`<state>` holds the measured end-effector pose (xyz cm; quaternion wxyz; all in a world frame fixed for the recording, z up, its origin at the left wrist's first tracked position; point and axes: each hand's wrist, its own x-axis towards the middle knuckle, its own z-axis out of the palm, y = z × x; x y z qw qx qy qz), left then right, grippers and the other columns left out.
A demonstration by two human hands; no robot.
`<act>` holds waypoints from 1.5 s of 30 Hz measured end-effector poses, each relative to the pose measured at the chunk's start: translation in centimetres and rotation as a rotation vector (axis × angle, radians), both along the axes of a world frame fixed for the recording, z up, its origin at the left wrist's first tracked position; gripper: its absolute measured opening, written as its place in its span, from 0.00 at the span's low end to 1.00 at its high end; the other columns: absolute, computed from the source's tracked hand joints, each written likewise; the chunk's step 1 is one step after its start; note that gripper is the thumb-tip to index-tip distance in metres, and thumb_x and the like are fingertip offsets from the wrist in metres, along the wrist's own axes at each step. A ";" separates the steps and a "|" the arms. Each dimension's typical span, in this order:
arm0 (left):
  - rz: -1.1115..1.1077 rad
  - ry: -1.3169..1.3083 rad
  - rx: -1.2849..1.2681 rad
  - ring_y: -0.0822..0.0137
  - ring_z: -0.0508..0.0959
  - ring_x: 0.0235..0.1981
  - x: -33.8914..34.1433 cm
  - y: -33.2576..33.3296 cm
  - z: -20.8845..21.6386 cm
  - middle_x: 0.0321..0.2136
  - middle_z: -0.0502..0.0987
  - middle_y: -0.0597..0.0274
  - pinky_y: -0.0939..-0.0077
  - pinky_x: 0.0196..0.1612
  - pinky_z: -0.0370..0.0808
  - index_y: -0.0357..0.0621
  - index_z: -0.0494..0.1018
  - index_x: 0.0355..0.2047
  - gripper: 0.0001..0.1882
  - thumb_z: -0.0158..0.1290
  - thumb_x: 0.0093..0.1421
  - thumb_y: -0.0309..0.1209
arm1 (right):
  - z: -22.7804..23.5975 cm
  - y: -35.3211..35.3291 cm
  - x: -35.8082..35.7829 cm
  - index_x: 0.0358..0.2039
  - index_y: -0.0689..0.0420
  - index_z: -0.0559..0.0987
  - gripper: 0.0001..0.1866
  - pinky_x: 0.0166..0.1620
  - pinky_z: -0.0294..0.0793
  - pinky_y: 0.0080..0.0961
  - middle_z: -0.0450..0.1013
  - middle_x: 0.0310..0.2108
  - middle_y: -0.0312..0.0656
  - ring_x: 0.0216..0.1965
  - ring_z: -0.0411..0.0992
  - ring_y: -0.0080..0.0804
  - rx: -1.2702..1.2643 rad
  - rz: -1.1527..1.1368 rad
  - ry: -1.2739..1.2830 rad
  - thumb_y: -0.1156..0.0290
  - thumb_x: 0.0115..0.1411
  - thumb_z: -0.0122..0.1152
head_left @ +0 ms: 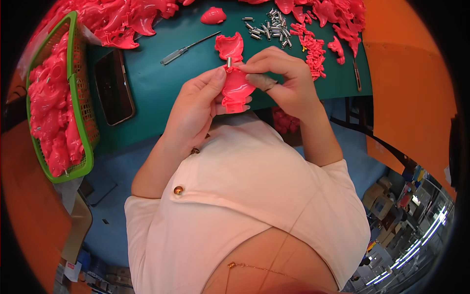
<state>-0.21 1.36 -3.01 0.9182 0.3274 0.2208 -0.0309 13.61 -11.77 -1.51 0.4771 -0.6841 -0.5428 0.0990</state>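
Note:
My left hand (196, 100) is closed around a glossy pink plastic shell (238, 84), its hollow side facing up over the table's near edge. A small silver coil spring (229, 62) stands at the shell's far end, beside my left thumb. My right hand (291, 81) reaches in from the right, fingertips pinched together right by the spring; what they grip is hidden. A grey covering wraps one of its fingers. Just beyond lies another hollow pink piece (229, 46); I cannot tell whether it is joined to the held shell.
On the green table (161, 90) lie a screwdriver (188, 48), a phone (114, 87), loose springs (274, 28), small pink parts (316, 54) and a slim knife-like tool (357, 75). A green basket (83, 110) of pink shells stands left. More pink shells (122, 22) heap along the back.

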 end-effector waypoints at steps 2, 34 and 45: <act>-0.001 0.013 0.005 0.64 0.79 0.37 0.0 0.0 0.1 0.41 0.74 0.53 0.68 0.40 0.79 0.33 0.64 0.50 0.21 0.37 0.67 0.39 | 0.0 -0.5 0.3 0.33 0.60 0.82 0.08 0.35 0.71 0.19 0.75 0.29 0.38 0.31 0.72 0.24 -0.127 0.017 0.714 0.81 0.50 0.63; 0.437 -0.015 0.333 0.75 0.71 0.20 -1.5 2.8 0.7 0.29 0.71 0.60 0.80 0.23 0.68 0.38 0.67 0.40 0.18 0.40 0.66 0.43 | -0.9 10.9 4.3 0.24 0.62 0.78 0.13 0.42 0.70 0.32 0.72 0.28 0.47 0.37 0.71 0.41 -0.438 -0.415 -0.089 0.64 0.47 0.67; 0.310 -0.070 0.110 0.68 0.76 0.33 -1.2 2.4 0.6 0.40 0.72 0.54 0.74 0.36 0.77 0.37 0.65 0.47 0.19 0.48 0.62 0.37 | -0.2 2.8 1.0 0.41 0.63 0.72 0.14 0.30 0.68 0.18 0.73 0.33 0.40 0.29 0.70 0.24 0.119 0.085 1.336 0.75 0.54 0.61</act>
